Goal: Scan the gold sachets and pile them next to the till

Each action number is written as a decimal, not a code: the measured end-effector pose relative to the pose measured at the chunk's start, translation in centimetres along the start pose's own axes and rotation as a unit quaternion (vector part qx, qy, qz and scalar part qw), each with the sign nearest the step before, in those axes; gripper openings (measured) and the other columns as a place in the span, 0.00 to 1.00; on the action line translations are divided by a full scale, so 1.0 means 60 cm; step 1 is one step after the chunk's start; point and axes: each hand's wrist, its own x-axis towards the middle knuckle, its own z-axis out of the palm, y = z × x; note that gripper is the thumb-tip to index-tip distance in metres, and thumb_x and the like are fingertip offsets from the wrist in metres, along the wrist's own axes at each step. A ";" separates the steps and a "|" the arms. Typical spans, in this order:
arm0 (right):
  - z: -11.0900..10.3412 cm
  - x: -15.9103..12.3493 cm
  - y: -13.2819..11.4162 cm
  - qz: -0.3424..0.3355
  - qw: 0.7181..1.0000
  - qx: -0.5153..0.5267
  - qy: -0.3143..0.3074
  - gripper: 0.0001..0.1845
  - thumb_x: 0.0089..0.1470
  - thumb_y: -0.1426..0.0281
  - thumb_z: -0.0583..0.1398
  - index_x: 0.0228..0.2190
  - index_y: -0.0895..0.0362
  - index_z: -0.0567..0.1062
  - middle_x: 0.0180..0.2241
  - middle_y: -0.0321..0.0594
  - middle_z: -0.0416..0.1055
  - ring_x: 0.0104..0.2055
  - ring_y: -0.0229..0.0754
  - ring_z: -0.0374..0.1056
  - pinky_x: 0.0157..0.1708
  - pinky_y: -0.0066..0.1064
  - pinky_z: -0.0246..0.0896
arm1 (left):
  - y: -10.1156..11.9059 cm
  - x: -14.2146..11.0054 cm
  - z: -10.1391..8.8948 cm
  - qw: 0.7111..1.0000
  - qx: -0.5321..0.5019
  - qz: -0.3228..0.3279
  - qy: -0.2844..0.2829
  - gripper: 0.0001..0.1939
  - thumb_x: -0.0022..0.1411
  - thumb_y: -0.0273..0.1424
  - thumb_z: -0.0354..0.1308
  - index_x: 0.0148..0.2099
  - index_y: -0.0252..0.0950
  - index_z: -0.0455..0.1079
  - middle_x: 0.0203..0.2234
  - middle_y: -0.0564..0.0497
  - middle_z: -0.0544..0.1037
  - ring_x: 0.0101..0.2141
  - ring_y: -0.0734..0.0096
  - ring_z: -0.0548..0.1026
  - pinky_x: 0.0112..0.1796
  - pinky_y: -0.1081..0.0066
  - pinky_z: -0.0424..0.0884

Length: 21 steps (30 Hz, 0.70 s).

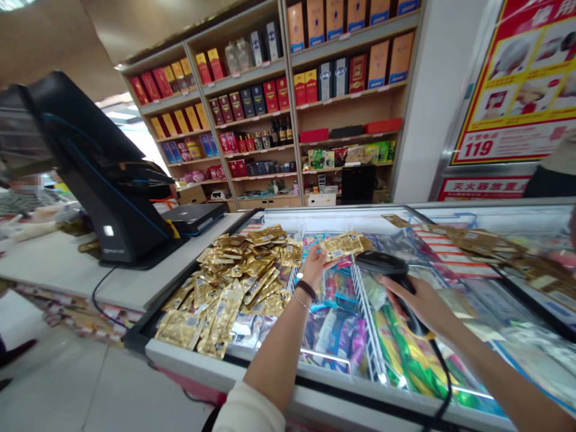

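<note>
My left hand (315,264), with a dark beaded bracelet at the wrist, pinches one end of a flat gold foil packet (342,245) over the glass-topped freezer. In my right hand (418,300) is a black handheld barcode scanner (387,264), its head pointing left toward the packet and its cable (444,372) trailing down. The scanner's head is close to the packet's right end; whether they touch I cannot tell. A heap of similar gold packets (243,270) lies on the glass left of my left hand.
The chest freezer (270,375) holds colourful wrapped goods in wire baskets. More gold packets (486,243) lie on its right side. At left, a black checkout terminal (103,192) stands on a white counter (148,285). Shelves of boxed bottles (252,99) line the back wall. A person (29,195) is at far left.
</note>
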 end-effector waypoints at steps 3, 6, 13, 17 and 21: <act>-0.001 0.004 0.004 0.003 1.000 -0.008 0.002 0.29 0.51 0.42 0.64 0.18 0.52 0.69 0.10 0.36 0.66 0.13 0.38 0.62 0.18 0.30 0.58 | 0.001 -0.001 0.001 1.000 0.011 0.000 -0.010 0.17 0.66 0.38 0.62 0.55 0.41 0.72 0.39 0.49 0.83 0.43 0.65 0.83 0.53 0.55 0.79; -0.001 0.005 0.008 0.009 1.000 -0.006 0.010 0.28 0.50 0.43 0.65 0.18 0.53 0.70 0.10 0.36 0.66 0.13 0.38 0.61 0.16 0.29 0.57 | 0.003 -0.002 0.001 1.000 0.024 -0.001 -0.014 0.18 0.66 0.40 0.62 0.56 0.41 0.72 0.39 0.50 0.82 0.43 0.65 0.82 0.53 0.56 0.79; 0.001 -0.008 -0.006 0.006 1.000 0.021 0.022 0.26 0.52 0.47 0.66 0.18 0.54 0.70 0.11 0.37 0.67 0.13 0.36 0.61 0.17 0.28 0.57 | 0.001 -0.003 -0.002 1.000 0.015 0.005 -0.012 0.22 0.62 0.43 0.66 0.55 0.41 0.71 0.38 0.49 0.82 0.42 0.62 0.83 0.52 0.54 0.79; 0.007 -0.007 -0.006 0.012 0.998 0.055 0.026 0.27 0.51 0.46 0.66 0.18 0.54 0.71 0.11 0.36 0.65 0.13 0.36 0.60 0.17 0.28 0.55 | -0.004 0.001 -0.004 1.000 -0.016 0.004 -0.006 0.19 0.60 0.43 0.67 0.48 0.39 0.72 0.38 0.49 0.82 0.40 0.64 0.82 0.52 0.54 0.79; 0.017 0.015 0.004 0.047 0.992 0.110 0.047 0.26 0.45 0.45 0.69 0.18 0.53 0.73 0.13 0.38 0.66 0.13 0.37 0.59 0.14 0.30 0.54 | 0.006 0.006 -0.012 0.999 -0.038 -0.011 0.027 0.19 0.57 0.43 0.70 0.45 0.38 0.71 0.35 0.50 0.80 0.40 0.65 0.82 0.53 0.53 0.78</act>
